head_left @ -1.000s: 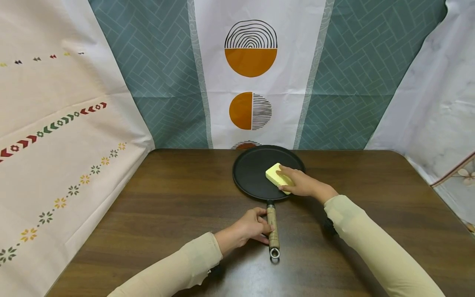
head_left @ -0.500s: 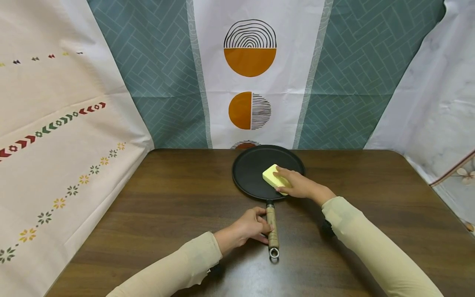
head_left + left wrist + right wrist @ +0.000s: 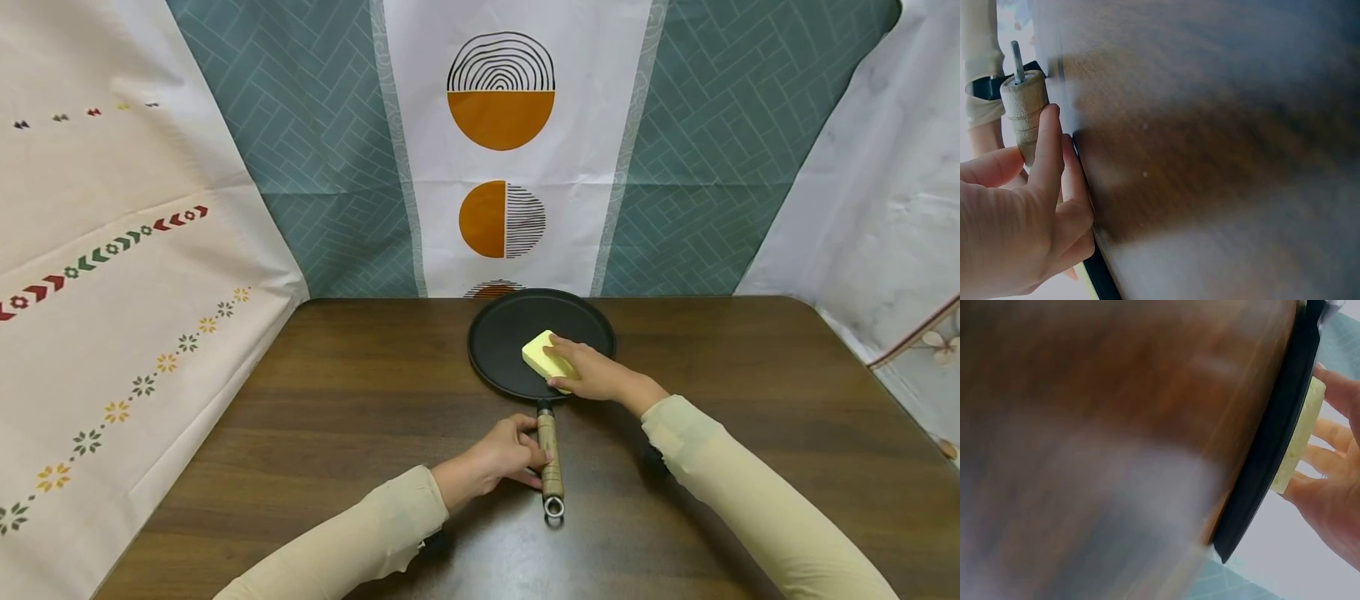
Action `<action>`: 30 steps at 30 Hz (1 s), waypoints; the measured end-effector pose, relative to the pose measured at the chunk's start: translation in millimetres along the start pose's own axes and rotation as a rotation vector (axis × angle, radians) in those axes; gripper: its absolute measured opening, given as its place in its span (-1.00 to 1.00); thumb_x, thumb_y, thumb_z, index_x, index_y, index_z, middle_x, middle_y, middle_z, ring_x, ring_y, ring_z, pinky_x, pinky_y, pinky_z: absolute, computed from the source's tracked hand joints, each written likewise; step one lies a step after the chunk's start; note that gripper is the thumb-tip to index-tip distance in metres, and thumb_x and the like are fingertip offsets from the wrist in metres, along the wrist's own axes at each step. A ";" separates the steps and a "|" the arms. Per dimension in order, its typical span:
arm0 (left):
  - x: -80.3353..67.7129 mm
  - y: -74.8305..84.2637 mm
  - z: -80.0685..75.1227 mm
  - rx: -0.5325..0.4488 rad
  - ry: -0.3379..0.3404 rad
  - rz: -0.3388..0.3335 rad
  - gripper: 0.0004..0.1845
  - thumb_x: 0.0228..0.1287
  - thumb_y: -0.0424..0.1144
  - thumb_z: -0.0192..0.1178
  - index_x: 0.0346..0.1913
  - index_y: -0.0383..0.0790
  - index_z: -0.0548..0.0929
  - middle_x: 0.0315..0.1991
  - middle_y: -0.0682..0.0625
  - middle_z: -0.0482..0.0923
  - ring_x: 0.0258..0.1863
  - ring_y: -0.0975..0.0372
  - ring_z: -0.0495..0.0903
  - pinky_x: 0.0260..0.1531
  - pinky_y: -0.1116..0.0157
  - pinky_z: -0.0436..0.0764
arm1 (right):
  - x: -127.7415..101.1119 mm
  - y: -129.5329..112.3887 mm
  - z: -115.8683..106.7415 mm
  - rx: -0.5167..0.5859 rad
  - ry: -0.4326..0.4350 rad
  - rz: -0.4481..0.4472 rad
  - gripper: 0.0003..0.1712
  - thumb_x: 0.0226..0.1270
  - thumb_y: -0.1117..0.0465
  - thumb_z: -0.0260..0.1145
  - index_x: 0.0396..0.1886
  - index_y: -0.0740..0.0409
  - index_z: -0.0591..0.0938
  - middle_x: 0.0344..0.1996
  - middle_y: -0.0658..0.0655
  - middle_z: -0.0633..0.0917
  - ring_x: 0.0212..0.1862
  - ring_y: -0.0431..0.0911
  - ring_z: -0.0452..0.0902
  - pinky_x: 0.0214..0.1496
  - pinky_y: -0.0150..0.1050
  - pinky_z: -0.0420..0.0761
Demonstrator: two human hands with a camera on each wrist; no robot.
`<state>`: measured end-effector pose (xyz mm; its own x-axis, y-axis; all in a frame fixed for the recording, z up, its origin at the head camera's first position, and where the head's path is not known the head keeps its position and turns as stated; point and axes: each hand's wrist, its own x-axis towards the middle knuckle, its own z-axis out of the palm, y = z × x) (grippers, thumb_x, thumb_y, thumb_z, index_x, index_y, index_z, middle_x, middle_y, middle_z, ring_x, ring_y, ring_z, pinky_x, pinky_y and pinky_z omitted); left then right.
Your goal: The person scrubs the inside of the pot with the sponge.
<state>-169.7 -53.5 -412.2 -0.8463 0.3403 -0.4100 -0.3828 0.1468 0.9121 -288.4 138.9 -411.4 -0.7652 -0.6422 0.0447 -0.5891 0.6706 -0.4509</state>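
Observation:
A round, flat black pan (image 3: 498,337) lies at the back of the table, its wooden handle (image 3: 550,450) pointing toward me. My left hand (image 3: 504,454) pinches that handle from the left, thumb on one side and fingers on the other; the left wrist view shows the handle (image 3: 1025,112) between them. On the pan's surface sits a yellow sponge (image 3: 542,352), gripped by my right hand (image 3: 596,372). From the right wrist view, the sponge (image 3: 1300,437) lies flat against the pan (image 3: 1266,444), with the fingers (image 3: 1329,459) spread along it.
The brown wooden table (image 3: 360,375) spreads out on both sides of the pan. Behind it hangs a teal and white patterned cloth (image 3: 337,150). A cream embroidered cloth (image 3: 150,275) borders the left side, and a white cloth (image 3: 885,208) the right.
My right hand has slid the sponge a little to the left across the pan. The left hand keeps its hold on the handle. The head view has shifted slightly.

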 end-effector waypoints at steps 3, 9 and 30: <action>0.2 0.1 0.0 -0.002 0.002 -0.001 -0.36 0.23 -0.57 0.19 0.32 -0.51 0.17 -0.27 -0.21 0.50 -0.44 0.13 0.62 -0.37 0.13 0.76 | 1.4 -3.3 1.7 -0.016 0.000 0.000 -0.30 0.36 0.13 0.30 0.36 0.38 0.31 0.40 0.45 0.16 0.34 0.39 0.16 0.36 0.25 0.26; 1.2 -0.5 -0.3 -0.006 0.002 0.002 -0.36 0.22 -0.58 0.19 0.32 -0.52 0.17 -0.27 -0.22 0.49 -0.43 0.13 0.62 -0.37 0.12 0.76 | 3.3 -7.4 3.5 -0.035 -0.006 -0.003 -0.29 0.36 0.11 0.29 0.37 0.37 0.30 0.41 0.44 0.15 0.34 0.38 0.17 0.35 0.23 0.29; 3.3 -0.3 -1.2 -0.013 -0.001 -0.011 -0.37 0.21 -0.59 0.19 0.31 -0.52 0.18 -0.26 -0.22 0.46 -0.41 0.11 0.63 -0.36 0.11 0.76 | 17.5 -17.0 10.5 -0.012 -0.046 -0.122 -0.35 0.38 0.16 0.27 0.36 0.35 0.34 0.42 0.39 0.18 0.38 0.31 0.14 0.40 0.23 0.22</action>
<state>-172.8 -53.6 -413.7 -0.8417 0.3397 -0.4198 -0.3967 0.1385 0.9074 -289.0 112.4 -412.3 -0.6754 -0.7352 0.0577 -0.6801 0.5906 -0.4343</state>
